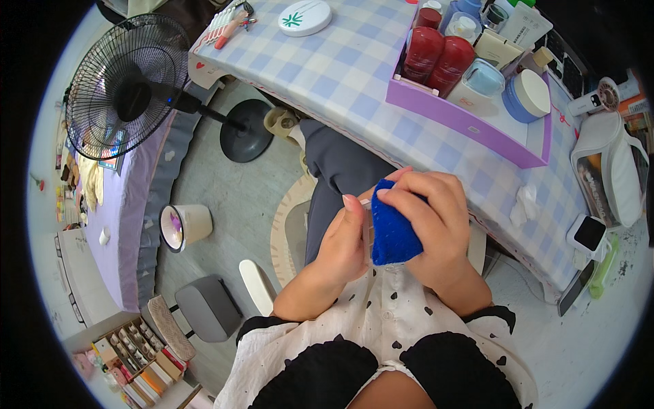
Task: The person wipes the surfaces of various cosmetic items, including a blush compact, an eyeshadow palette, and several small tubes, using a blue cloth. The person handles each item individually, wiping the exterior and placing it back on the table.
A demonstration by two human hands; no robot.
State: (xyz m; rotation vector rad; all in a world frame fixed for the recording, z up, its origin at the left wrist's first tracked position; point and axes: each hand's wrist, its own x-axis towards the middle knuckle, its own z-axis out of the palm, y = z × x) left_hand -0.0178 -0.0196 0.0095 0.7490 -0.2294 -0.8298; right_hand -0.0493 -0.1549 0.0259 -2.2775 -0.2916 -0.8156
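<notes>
Both hands are raised close together in front of the torso, over the lap and beside the table's near edge. My right hand (434,225) grips a blue cloth (393,230), its fingers folded over the top. My left hand (345,240) holds a thin, partly transparent object (367,230) upright against the cloth's left side, thumb up. The cloth and the fingers hide most of that object, so its kind cannot be told.
A checked tablecloth (352,66) covers the table, bearing a purple box (470,128) of bottles and jars, a round white lid (305,18), a crumpled tissue (523,204) and a white pouch (608,168). Leftward stand a black fan (134,99) and a waste bin (196,225).
</notes>
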